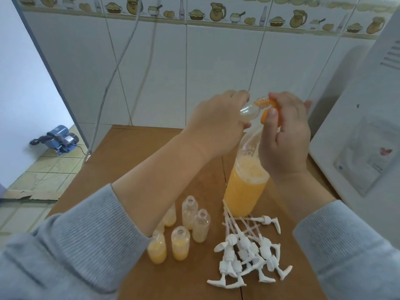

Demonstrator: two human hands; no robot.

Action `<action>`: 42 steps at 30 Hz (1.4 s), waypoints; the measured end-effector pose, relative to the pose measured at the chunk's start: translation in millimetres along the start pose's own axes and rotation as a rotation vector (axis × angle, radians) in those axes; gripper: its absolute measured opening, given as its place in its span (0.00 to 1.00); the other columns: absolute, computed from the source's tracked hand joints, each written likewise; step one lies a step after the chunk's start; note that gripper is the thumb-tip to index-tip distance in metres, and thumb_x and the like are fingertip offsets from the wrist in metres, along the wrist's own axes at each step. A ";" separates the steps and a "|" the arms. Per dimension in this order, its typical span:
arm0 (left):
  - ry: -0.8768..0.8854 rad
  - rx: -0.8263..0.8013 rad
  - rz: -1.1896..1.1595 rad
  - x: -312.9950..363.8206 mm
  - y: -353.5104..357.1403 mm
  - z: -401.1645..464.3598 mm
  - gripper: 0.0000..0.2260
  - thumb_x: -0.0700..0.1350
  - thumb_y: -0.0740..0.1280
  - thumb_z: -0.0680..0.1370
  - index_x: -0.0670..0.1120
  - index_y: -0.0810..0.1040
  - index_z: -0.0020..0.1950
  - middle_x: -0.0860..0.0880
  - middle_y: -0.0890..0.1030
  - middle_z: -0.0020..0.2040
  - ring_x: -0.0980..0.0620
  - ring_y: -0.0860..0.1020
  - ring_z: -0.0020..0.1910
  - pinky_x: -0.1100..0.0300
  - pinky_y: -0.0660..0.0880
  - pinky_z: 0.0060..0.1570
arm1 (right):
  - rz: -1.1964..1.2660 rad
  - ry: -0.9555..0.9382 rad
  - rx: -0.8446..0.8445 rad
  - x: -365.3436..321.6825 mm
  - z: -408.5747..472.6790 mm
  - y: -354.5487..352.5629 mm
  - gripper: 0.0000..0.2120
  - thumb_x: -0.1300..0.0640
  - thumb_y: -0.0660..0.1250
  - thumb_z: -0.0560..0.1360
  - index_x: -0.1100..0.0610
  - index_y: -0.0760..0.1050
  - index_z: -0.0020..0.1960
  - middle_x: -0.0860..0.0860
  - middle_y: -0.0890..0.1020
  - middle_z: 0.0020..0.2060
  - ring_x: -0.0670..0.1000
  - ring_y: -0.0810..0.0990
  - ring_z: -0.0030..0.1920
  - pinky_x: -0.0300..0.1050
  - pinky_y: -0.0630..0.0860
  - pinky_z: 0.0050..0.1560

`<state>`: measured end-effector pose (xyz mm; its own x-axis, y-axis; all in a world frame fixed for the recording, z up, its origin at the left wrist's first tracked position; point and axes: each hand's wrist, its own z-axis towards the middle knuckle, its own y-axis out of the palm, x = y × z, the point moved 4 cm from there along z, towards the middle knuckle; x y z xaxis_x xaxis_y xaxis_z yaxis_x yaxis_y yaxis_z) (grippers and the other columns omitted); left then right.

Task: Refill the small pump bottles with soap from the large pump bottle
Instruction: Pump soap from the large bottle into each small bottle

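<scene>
The large bottle (245,187) of orange soap stands on the brown table (121,161). My right hand (283,135) grips its orange pump head (270,109) at the top. My left hand (218,122) holds a small clear bottle (249,111) tilted, with its mouth against the pump's nozzle. Orange soap shows at that mouth. Several small open bottles (179,232) stand in a group at the front, some partly filled with soap. Beside them, on the right, lies a heap of white pump tops (246,252) with their tubes.
A white appliance (363,126) stands at the table's right edge. The tiled wall (194,72) rises right behind the table, with cables (121,61) hanging down it. On the floor at the left sits a blue water pump (58,139).
</scene>
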<state>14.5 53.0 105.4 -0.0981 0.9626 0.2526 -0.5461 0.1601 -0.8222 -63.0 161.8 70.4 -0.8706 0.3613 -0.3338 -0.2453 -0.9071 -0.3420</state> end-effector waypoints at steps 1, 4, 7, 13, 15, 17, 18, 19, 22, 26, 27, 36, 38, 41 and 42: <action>-0.003 -0.002 0.003 -0.5 -0.9 0.2 0.17 0.49 0.65 0.77 0.48 0.69 0.65 0.51 0.76 0.54 0.50 0.75 0.49 0.51 0.74 0.51 | 0.008 0.007 -0.023 -0.8 1.7 -1.2 0.18 0.57 0.51 0.80 0.64 0.74 0.61 0.57 0.79 0.55 0.52 0.73 0.61 0.48 0.51 0.75; -0.006 0.023 -0.015 -0.4 -8.9 1.1 0.18 0.51 0.66 0.77 0.48 0.70 0.64 0.52 0.76 0.55 0.50 0.75 0.50 0.52 0.74 0.51 | 0.018 0.005 -0.072 -7.1 9.1 -8.5 0.19 0.55 0.50 0.81 0.62 0.73 0.62 0.56 0.78 0.56 0.49 0.71 0.62 0.49 0.51 0.75; -0.052 0.032 -0.094 -5.1 -16.1 0.1 0.18 0.51 0.67 0.76 0.50 0.70 0.64 0.53 0.76 0.55 0.53 0.74 0.50 0.57 0.72 0.51 | 0.041 0.025 -0.107 -12.3 16.5 -13.4 0.21 0.53 0.48 0.81 0.61 0.74 0.62 0.55 0.78 0.57 0.46 0.70 0.62 0.53 0.53 0.74; -0.233 0.010 -0.378 -30.2 -16.8 -39.5 0.18 0.49 0.71 0.74 0.50 0.71 0.61 0.56 0.76 0.52 0.58 0.74 0.48 0.64 0.71 0.50 | 0.092 0.133 -0.146 -10.2 19.3 -15.3 0.19 0.54 0.49 0.82 0.59 0.75 0.61 0.50 0.76 0.60 0.35 0.64 0.60 0.55 0.56 0.72; -0.272 0.029 -0.439 -31.3 -18.4 -66.4 0.19 0.50 0.72 0.73 0.50 0.72 0.61 0.58 0.76 0.53 0.62 0.75 0.49 0.70 0.71 0.50 | 0.092 0.139 -0.144 -10.2 18.1 -14.6 0.19 0.53 0.49 0.82 0.59 0.74 0.62 0.48 0.75 0.60 0.36 0.64 0.60 0.56 0.57 0.72; -0.290 0.016 -0.544 -25.3 -13.9 -98.9 0.16 0.49 0.71 0.73 0.53 0.73 0.59 0.59 0.78 0.51 0.64 0.78 0.49 0.67 0.75 0.50 | 0.097 0.134 -0.129 -9.5 18.5 -13.7 0.19 0.53 0.49 0.82 0.59 0.74 0.62 0.48 0.75 0.59 0.35 0.64 0.60 0.58 0.60 0.70; -0.292 -0.011 -0.608 -20.2 -8.2 -115.1 0.14 0.48 0.71 0.73 0.55 0.74 0.57 0.59 0.78 0.50 0.65 0.79 0.49 0.65 0.76 0.51 | 0.098 0.131 -0.120 -9.2 18.7 -13.2 0.19 0.53 0.49 0.82 0.59 0.74 0.62 0.49 0.76 0.59 0.35 0.64 0.60 0.59 0.60 0.70; -0.289 -0.042 -0.629 -15.2 -0.3 -130.3 0.14 0.48 0.71 0.73 0.58 0.73 0.55 0.60 0.77 0.50 0.66 0.78 0.49 0.65 0.76 0.52 | 0.098 0.130 -0.113 -8.9 18.7 -13.0 0.19 0.53 0.49 0.82 0.59 0.74 0.62 0.49 0.76 0.59 0.34 0.64 0.60 0.60 0.61 0.69; -0.247 -0.158 -0.475 -6.1 31.3 -165.7 0.17 0.52 0.71 0.73 0.59 0.70 0.59 0.68 0.71 0.50 0.72 0.69 0.54 0.77 0.64 0.55 | 0.118 0.131 -0.092 -8.5 16.9 -13.4 0.18 0.53 0.50 0.82 0.58 0.74 0.63 0.44 0.73 0.58 0.35 0.64 0.59 0.60 0.61 0.69; -0.238 -0.278 -0.405 -2.1 61.9 -195.9 0.20 0.56 0.65 0.76 0.63 0.61 0.65 0.69 0.66 0.58 0.66 0.66 0.58 0.71 0.64 0.58 | 0.133 0.113 -0.074 -8.6 14.9 -14.4 0.17 0.55 0.51 0.82 0.58 0.73 0.63 0.44 0.73 0.58 0.37 0.66 0.61 0.60 0.61 0.69; -0.229 -0.295 -0.374 -1.2 65.8 -200.3 0.20 0.56 0.64 0.77 0.63 0.61 0.66 0.68 0.66 0.60 0.65 0.66 0.58 0.70 0.64 0.57 | 0.133 0.114 -0.075 -8.6 14.9 -13.9 0.17 0.55 0.51 0.82 0.58 0.73 0.63 0.46 0.74 0.59 0.40 0.68 0.62 0.60 0.62 0.69; -0.198 -0.391 -0.184 -5.3 97.9 -213.2 0.26 0.53 0.63 0.78 0.55 0.57 0.73 0.59 0.65 0.69 0.59 0.64 0.66 0.68 0.61 0.63 | 0.171 0.096 -0.041 -10.4 11.7 -11.3 0.16 0.57 0.52 0.82 0.59 0.72 0.64 0.42 0.70 0.57 0.42 0.68 0.62 0.62 0.64 0.67; -0.205 -0.402 -0.166 -5.5 101.5 -214.0 0.27 0.52 0.63 0.78 0.54 0.56 0.74 0.58 0.65 0.68 0.57 0.64 0.67 0.66 0.64 0.63 | 0.170 0.091 -0.043 -9.4 11.3 -11.7 0.16 0.57 0.52 0.82 0.59 0.72 0.64 0.44 0.71 0.58 0.43 0.68 0.63 0.62 0.64 0.67; -0.205 -0.408 -0.141 -7.3 103.8 -212.8 0.27 0.50 0.63 0.79 0.53 0.55 0.74 0.57 0.64 0.69 0.57 0.64 0.67 0.66 0.64 0.61 | 0.165 0.095 -0.049 -9.3 10.5 -12.0 0.16 0.56 0.52 0.82 0.59 0.72 0.64 0.47 0.73 0.59 0.47 0.69 0.64 0.62 0.64 0.67; -0.200 -0.404 -0.130 -7.7 103.7 -211.7 0.26 0.49 0.63 0.79 0.53 0.55 0.74 0.57 0.64 0.69 0.57 0.65 0.67 0.66 0.63 0.61 | 0.165 0.096 -0.048 -9.2 10.2 -12.1 0.16 0.56 0.52 0.82 0.59 0.72 0.65 0.48 0.74 0.60 0.48 0.70 0.64 0.62 0.64 0.67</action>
<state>134.8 108.5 -89.7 -0.2302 0.8745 0.4269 -0.2009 0.3866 -0.9001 -56.3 167.3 86.6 -0.8520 0.2293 -0.4708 -0.0797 -0.9454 -0.3161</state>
